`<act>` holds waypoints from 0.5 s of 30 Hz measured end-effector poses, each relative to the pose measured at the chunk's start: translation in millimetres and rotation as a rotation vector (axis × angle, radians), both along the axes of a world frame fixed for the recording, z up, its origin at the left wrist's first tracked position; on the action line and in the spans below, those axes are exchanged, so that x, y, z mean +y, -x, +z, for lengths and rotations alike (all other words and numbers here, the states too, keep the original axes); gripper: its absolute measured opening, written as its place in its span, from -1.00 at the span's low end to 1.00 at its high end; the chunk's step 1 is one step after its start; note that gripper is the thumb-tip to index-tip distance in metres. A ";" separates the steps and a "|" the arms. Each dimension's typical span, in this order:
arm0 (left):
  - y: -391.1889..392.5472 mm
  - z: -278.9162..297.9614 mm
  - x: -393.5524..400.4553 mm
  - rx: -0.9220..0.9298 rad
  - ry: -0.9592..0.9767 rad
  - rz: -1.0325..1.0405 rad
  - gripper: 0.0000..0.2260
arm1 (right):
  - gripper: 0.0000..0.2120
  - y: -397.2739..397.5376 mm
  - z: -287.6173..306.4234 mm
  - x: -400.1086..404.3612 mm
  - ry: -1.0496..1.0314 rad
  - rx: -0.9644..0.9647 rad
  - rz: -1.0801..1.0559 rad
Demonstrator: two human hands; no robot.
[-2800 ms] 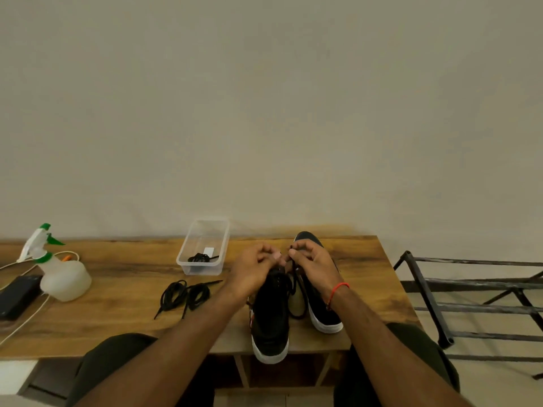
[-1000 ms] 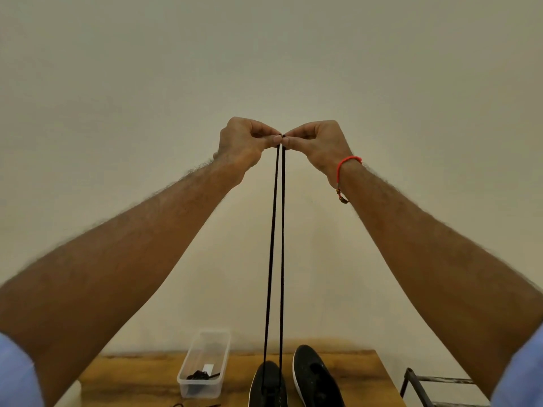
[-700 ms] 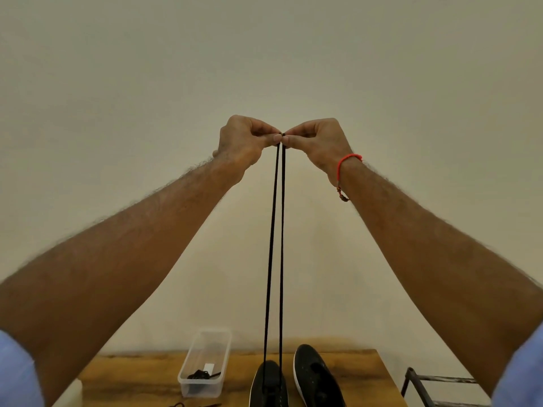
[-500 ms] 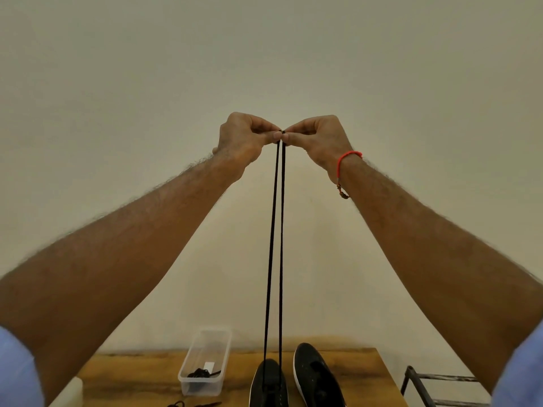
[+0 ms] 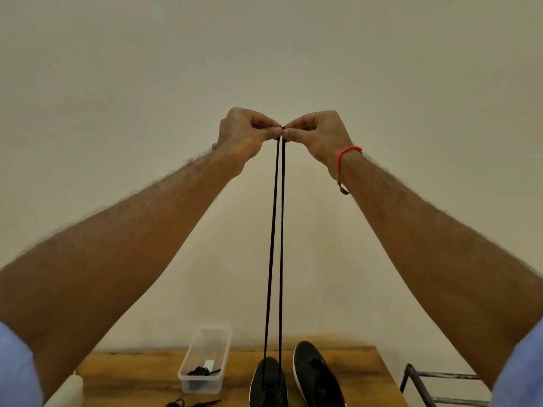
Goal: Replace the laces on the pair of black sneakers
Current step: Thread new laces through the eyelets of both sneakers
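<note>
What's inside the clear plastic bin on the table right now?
Inside the clear plastic bin: a bundled black shoelace at its near end, beside a small white tag. The bundle hides whatever is under it.

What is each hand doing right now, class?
Left hand: closed, pinching one end of the black lace.
Right hand: closed, pinching the other end.
</note>
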State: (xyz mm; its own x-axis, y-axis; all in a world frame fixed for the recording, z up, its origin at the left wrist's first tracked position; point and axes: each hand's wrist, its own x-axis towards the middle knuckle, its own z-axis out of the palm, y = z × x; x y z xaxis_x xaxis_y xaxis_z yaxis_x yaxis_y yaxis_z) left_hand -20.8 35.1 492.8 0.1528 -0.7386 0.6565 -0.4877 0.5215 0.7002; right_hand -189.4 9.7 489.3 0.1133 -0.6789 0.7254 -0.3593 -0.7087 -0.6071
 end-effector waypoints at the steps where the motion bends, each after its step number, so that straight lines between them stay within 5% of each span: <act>1: 0.1 0.1 0.4 -0.004 0.003 -0.001 -0.95 | -0.85 0.1 -0.3 0.5 0.000 0.001 0.000; 8: -2.8 -6.8 -4.2 -0.071 0.036 0.033 -0.91 | -0.88 -0.8 -9.3 3.2 -0.027 -0.015 -0.006; 15: -32.5 -61.9 -10.4 -0.506 0.042 0.325 -0.92 | -0.90 10.1 -69.8 -5.8 -0.216 -0.077 -0.014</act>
State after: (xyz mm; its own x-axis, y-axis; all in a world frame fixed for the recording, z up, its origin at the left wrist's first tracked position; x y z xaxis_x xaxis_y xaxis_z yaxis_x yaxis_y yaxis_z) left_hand 11.7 24.7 430.9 0.0275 -0.6785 0.7340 -0.8943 0.3115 0.3214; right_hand -199.5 4.0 419.5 0.0526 -0.8207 0.5690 -0.3144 -0.5544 -0.7706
